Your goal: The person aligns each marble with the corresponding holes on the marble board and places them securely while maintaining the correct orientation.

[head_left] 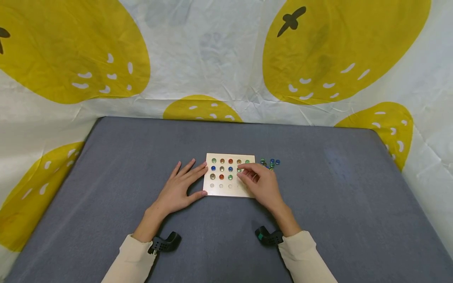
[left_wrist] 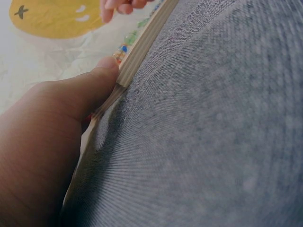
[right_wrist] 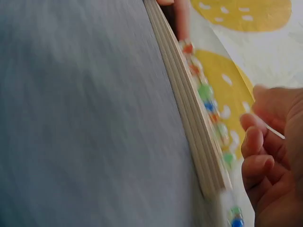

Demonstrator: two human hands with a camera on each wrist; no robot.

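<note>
Was softly and evenly lit in the head view, with a pale sheen on the grey tabletop point(head_left: 334, 161) and faint shadows beside the forearms point(head_left: 150, 224). Looked washed out over the backdrop point(left_wrist: 52, 52) in the left wrist view, darker along the left hand point(left_wrist: 52, 118). Was smeared by blur in the right wrist view across the grey tabletop, beads point(right_wrist: 205, 91) and right hand point(right_wrist: 279, 165).

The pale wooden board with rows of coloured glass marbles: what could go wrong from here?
The right hand hovers close above the pale wooden board; it might knock the seated coloured glass marbles loose. The loose blue and green glass marbles beside the board, on the grey cloth, could roll away if brushed. The left hand touches the board's left edge, so an uneven push might jolt it.
</note>
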